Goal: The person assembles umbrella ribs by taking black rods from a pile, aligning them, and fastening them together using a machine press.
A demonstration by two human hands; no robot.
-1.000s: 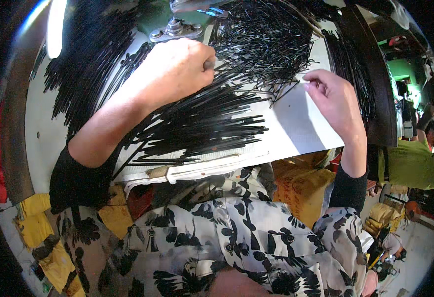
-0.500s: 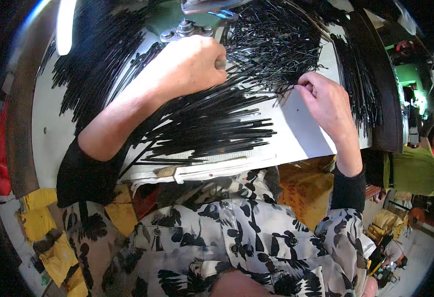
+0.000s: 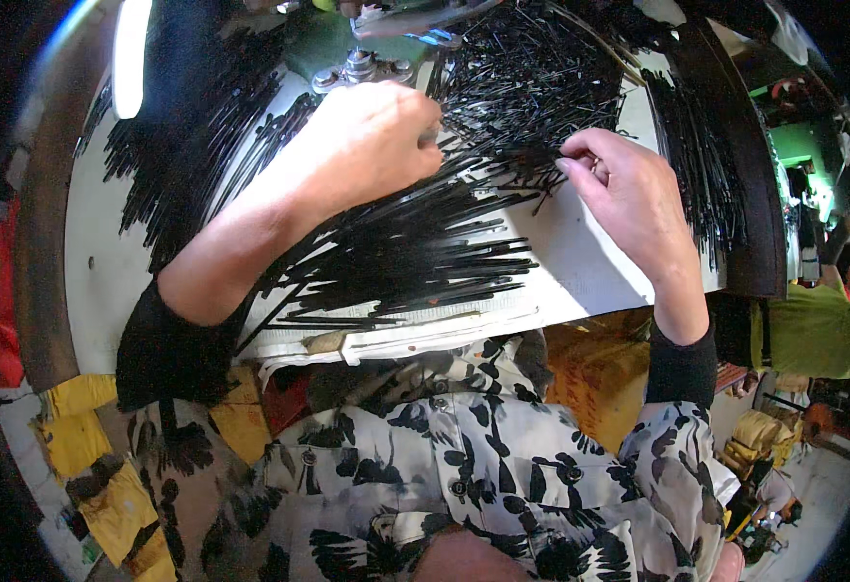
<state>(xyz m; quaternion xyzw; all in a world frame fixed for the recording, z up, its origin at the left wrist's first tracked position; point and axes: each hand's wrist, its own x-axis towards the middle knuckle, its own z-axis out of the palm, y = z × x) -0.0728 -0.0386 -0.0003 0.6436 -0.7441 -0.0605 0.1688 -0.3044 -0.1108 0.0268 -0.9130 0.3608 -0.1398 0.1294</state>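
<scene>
My left hand [image 3: 376, 136] is closed in a fist over the spread of thin black strips [image 3: 415, 242], in front of a small metal machine part [image 3: 360, 68]. Whatever its fingers hold is hidden from view. My right hand [image 3: 629, 184] pinches at the right edge of the tangled black strips [image 3: 532, 87], thumb and forefinger together. Dark strip ends show at its fingertips, though the exact pieces between them are hard to make out. Longer strips fan out beneath my left wrist, many pointing right.
More black strips cover the left of the white tabletop [image 3: 580, 262] and line its right side [image 3: 697, 165]. A white band [image 3: 396, 339] runs along the front edge. A bright tube lamp [image 3: 131, 58] stands at upper left. Yellow bundles [image 3: 765, 436] lie at lower right.
My right hand has shifted slightly left and up along the tangled strips. My left fist has dropped a little toward me and stays closed.
</scene>
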